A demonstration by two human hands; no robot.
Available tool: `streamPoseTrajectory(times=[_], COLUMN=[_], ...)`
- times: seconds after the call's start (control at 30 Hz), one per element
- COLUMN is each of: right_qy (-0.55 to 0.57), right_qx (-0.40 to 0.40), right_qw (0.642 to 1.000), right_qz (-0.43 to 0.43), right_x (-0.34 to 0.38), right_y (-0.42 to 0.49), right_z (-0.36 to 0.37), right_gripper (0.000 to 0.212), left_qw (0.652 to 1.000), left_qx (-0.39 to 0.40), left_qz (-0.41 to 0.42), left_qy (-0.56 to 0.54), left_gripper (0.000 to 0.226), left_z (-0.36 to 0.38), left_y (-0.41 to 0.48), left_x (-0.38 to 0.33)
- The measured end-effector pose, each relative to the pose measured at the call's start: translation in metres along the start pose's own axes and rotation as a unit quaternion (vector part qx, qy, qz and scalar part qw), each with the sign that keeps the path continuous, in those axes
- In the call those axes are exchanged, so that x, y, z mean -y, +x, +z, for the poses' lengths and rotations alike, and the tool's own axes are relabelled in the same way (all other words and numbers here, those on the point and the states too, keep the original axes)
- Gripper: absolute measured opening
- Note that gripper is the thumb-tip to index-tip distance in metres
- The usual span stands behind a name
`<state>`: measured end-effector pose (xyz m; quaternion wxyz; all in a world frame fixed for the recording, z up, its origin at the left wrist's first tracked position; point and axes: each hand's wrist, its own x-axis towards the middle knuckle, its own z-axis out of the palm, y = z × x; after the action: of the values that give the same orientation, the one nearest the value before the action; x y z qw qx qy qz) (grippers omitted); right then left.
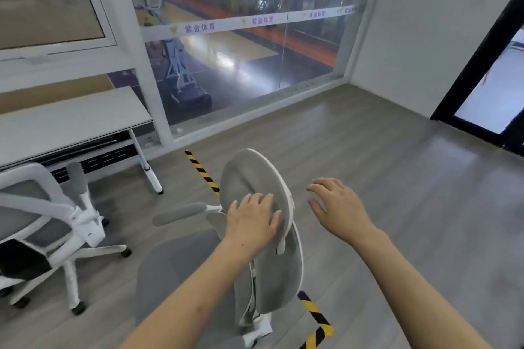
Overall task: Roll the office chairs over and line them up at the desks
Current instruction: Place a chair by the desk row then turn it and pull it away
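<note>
Resting across a strip of yellow-and-black floor tape [202, 171], the grey office chair [272, 269] stands just in front of the person, its seat turned left toward the desk [71, 122]. The left hand [252, 221] lies palm-down on the chair's headrest [246, 176], fingers nearly straight and slightly spread, not wrapped round it. The right hand [337, 207] hovers just right of the headrest, palm down, fingers spread and loosely bent, holding nothing. A second white-framed chair [42, 221] sits at the desk, by the glass wall [241, 65].

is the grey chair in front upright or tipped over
Upright: the grey chair stands with seat level and backrest rising; the left hand rests on its headrest.
</note>
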<state>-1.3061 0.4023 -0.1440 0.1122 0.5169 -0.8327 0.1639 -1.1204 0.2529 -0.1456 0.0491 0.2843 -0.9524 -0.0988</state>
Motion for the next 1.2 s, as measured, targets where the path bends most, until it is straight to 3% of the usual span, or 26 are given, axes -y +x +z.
streamPoseTrajectory(times=[0.27,0.47,0.6,0.9,1.2], right_qy=[0.057,0.059,0.059,0.155,0.149], right_qx=[0.059,0.202,0.289,0.265,0.222], right_qw=[0.980,0.926,0.881,0.867,0.877], right_qz=[-0.183,-0.312,-0.369,-0.392,-0.398], right_x=[-0.028,-0.024,-0.034,-0.052,-0.047], right_y=[0.104,0.170,0.191,0.168,0.118], right_z=[0.033,0.046,0.059,0.077,0.069], right_gripper=[0.028,0.038,0.043,0.040,0.044], left_qw=[0.997,0.984,0.969,0.940,0.949], left_qx=[0.010,0.010,-0.036,-0.024,0.002], left_qz=[-0.061,-0.177,-0.244,-0.338,-0.315], left_qy=[0.039,0.024,-0.013,-0.034,-0.018], left_gripper=[0.061,0.077,0.043,0.047,0.049], left_z=[0.021,0.028,0.039,0.033,0.027], left_y=[0.013,0.023,0.024,0.010,-0.040], left_x=[-0.038,-0.067,-0.083,-0.116,-0.103])
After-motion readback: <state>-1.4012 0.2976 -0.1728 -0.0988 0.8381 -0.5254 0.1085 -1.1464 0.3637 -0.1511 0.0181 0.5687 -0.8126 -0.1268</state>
